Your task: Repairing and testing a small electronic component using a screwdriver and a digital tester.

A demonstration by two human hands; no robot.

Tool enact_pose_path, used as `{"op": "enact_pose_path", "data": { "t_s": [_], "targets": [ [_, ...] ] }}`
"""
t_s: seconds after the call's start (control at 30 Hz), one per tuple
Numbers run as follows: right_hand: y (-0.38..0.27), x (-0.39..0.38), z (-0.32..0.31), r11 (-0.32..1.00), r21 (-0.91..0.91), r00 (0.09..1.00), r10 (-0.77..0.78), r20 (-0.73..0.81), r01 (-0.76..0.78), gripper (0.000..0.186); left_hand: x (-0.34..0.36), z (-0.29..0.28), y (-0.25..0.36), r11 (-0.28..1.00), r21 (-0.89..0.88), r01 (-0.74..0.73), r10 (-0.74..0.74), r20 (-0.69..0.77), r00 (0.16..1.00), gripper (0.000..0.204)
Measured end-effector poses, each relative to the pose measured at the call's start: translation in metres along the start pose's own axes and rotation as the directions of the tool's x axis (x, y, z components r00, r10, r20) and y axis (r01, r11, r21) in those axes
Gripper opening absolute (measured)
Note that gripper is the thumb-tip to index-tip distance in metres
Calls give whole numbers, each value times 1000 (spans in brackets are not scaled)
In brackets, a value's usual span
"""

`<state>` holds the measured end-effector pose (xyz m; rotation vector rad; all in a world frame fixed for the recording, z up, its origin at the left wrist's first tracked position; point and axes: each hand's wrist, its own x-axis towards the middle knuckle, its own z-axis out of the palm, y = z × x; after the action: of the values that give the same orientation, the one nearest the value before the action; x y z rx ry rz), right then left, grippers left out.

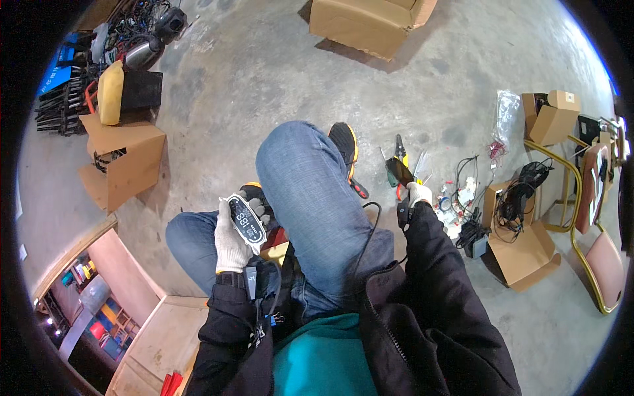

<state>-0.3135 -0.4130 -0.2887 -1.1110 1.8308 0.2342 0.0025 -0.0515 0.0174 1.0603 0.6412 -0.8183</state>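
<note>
My left hand, in a pale work glove, grips an oval digital display unit with a white rim and dark face, above my bent left leg. My right hand, gloved as well, is off to the right, over the floor. Its fingers are closed at the end of a dark flat piece, whose exact kind I cannot make out. Around and under that piece lie hand tools, among them yellow-and-black pliers. A red-and-black handled tool lies by my right shoe.
Small loose parts and a black adapter lie right of my hand. An open carton with black cables stands beside a gold-framed chair. Other cartons stand ahead and left. A wooden-edged mirror is at lower left.
</note>
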Motion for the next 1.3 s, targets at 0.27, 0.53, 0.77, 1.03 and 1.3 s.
{"op": "enact_pose_path", "data": {
  "t_s": [0.27,0.53,0.77,1.03,1.3],
  "targets": [
    [44,110,-123,980,-82,981,-183,-56,179,36,23,49,-28,997,-52,61,-55,118,992,53],
    [-52,-23,-97,671,-386,772,-585,249,633,30,5,13,-6,988,-148,49,-53,-20,998,48],
    [-154,-46,-107,596,793,793,-419,443,-128,22,1,-14,-14,983,-181,13,1,80,997,37],
    [-314,-295,-116,533,827,581,-735,350,177,24,-5,-21,-9,945,-325,-46,116,198,973,33],
    [-327,-547,-22,551,448,214,-766,606,704,46,-5,-35,-11,928,-355,-115,194,197,961,32]
  ]
}}
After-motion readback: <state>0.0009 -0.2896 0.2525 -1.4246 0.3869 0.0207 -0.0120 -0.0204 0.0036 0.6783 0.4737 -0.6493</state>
